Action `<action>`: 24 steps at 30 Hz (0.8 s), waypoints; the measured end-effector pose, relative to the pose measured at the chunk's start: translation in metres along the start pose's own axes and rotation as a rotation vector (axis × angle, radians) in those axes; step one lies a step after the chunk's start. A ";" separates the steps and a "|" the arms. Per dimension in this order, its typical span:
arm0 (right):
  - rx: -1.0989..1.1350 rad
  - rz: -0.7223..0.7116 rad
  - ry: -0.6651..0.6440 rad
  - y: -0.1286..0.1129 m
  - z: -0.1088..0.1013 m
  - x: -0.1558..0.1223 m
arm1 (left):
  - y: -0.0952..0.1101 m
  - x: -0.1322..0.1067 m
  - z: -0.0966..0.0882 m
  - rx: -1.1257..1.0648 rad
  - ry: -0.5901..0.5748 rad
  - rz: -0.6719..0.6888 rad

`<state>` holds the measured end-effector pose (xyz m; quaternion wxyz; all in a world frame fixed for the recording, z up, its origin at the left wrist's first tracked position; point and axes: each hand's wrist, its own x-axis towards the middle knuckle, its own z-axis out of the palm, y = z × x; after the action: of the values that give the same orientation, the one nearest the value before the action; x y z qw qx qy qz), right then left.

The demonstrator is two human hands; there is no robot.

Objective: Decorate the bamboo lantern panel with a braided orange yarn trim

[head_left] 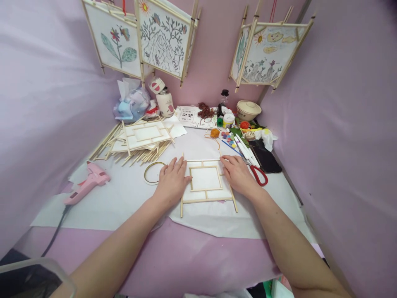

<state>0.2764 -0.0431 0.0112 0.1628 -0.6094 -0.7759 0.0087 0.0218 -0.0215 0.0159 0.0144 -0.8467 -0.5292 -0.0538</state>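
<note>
A panel of thin wooden sticks (pixel 206 200) backed with white paper lies flat on the table, with a smaller stick rectangle in its middle. Over its left side rests my left hand (pixel 173 178), fingers stretched out and the thumb touching near the inner rectangle. My right hand (pixel 238 174) lies on the panel's upper right edge, its fingers extended and slightly bent. Neither hand is wrapped round anything. Just left of my left hand is a roll of tape (pixel 145 173). Red-handled scissors (pixel 259 176) lie beside my right hand.
A pink glue gun (pixel 88 182) with a cable lies at left. Behind it is a pile of stick panels (pixel 142 138). Markers (pixel 246 151), a black phone (pixel 265 156), yarn (pixel 215 133) and a lidded bowl (pixel 248 110) stand at back right. Painted lanterns (pixel 164 41) hang above.
</note>
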 end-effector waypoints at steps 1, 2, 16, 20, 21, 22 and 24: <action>-0.009 0.009 -0.007 -0.001 0.000 0.000 | 0.000 0.000 0.000 -0.002 -0.010 -0.002; -0.018 0.018 -0.009 -0.002 0.000 0.000 | 0.000 0.000 -0.001 -0.006 -0.019 -0.005; 0.112 -0.157 -0.066 -0.038 0.015 0.021 | 0.025 0.027 0.001 -0.114 -0.057 0.255; 0.044 -0.116 -0.042 -0.035 0.016 0.019 | 0.022 0.022 0.000 -0.101 0.007 0.197; 0.024 -0.107 -0.033 -0.033 0.016 0.018 | 0.020 0.021 0.000 -0.093 0.025 0.181; 0.004 -0.100 -0.024 -0.032 0.017 0.018 | 0.018 0.019 0.000 -0.084 0.040 0.165; -0.031 -0.084 -0.004 -0.031 0.017 0.017 | 0.015 0.017 0.000 -0.062 0.062 0.128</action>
<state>0.2395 -0.0316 0.0058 0.1521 -0.5788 -0.8011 -0.0087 0.0426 -0.0133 0.0184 0.0081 -0.8767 -0.4715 -0.0955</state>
